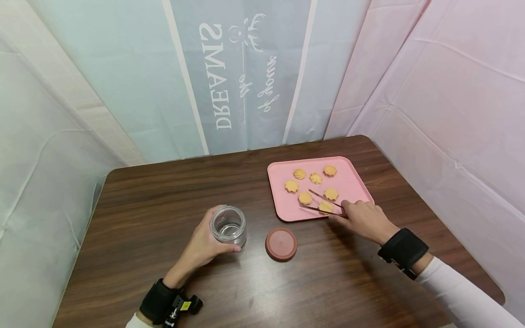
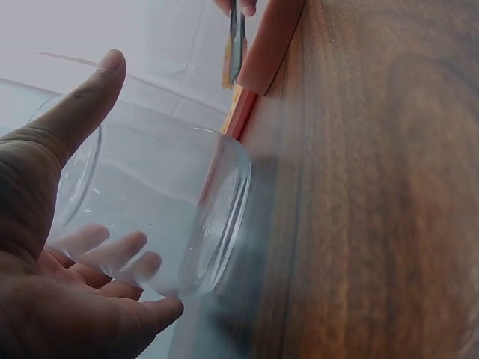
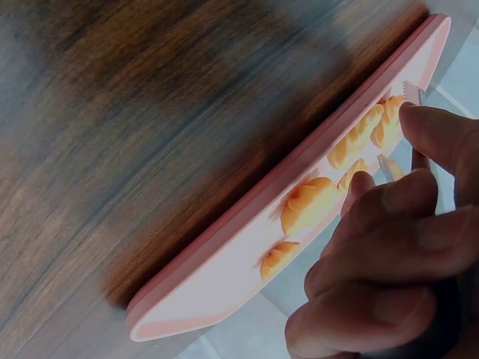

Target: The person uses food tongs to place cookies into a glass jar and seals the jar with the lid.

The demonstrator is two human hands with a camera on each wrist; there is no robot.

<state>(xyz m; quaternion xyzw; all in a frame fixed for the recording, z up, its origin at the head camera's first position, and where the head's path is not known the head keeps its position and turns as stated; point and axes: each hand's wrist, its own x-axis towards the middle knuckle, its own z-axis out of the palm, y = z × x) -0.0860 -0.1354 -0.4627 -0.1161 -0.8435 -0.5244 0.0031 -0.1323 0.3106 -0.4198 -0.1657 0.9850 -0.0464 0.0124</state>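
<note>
My left hand (image 1: 205, 243) holds a clear glass jar (image 1: 228, 226) upright on the table, thumb and fingers round its side; no contents show in it. In the left wrist view the thumb lies along one side of the jar (image 2: 157, 187) and the fingers show through the glass. My right hand (image 1: 365, 218) grips dark metal tongs (image 1: 312, 208), their arms spread apart over the near part of a pink tray (image 1: 283, 208). Beneath the tongs lies a yellow cookie (image 1: 326, 207), partly covered by one arm. Several more cookies (image 1: 291, 186) are spread over the tray.
A round reddish-brown lid (image 1: 281, 244) lies on the dark wooden table (image 1: 164, 200) between the jar and my right hand. Printed cloth (image 1: 242, 82) hangs behind the far edge, with pale cloth walls at both sides.
</note>
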